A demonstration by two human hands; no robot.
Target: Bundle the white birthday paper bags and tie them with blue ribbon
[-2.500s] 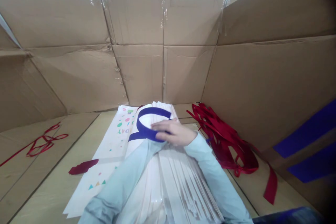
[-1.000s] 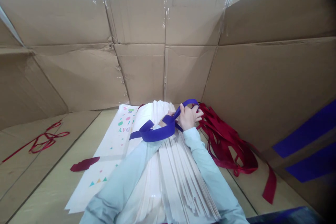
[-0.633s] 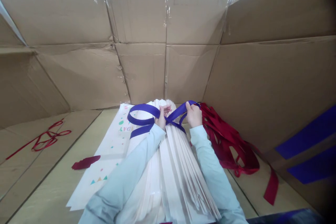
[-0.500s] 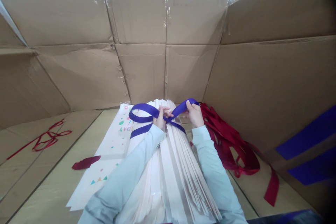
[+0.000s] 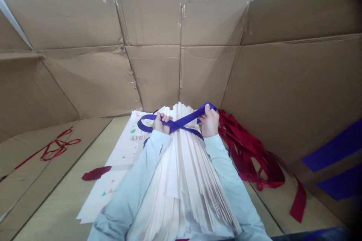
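A blue-purple ribbon (image 5: 185,120) wraps around the far part of a thick stack of white paper sheets (image 5: 181,169), its ends crossing on top. My left hand (image 5: 161,122) is closed on the ribbon beside the crossing, and a loop of ribbon curves out to its left. Raised at the right edge of the stack, my right hand (image 5: 209,121) pinches the other end between thumb and fingers. The ribbon runs taut between both hands. Where the ribbon passes down the stack's left side, my left sleeve partly hides it.
Printed white sheets (image 5: 113,173) with coloured shapes lie under and left of the stack. A dark red scrap (image 5: 96,173) rests by them. Thin red cord (image 5: 53,148) lies farther left. A heap of dark red ribbon (image 5: 251,154) sits at right. Cardboard walls (image 5: 152,75) stand behind.
My left hand has moved left, away from the crossing, and the ribbon between the hands is pulled straighter. The left loop has become smaller and the stack's far end looks more squeezed.
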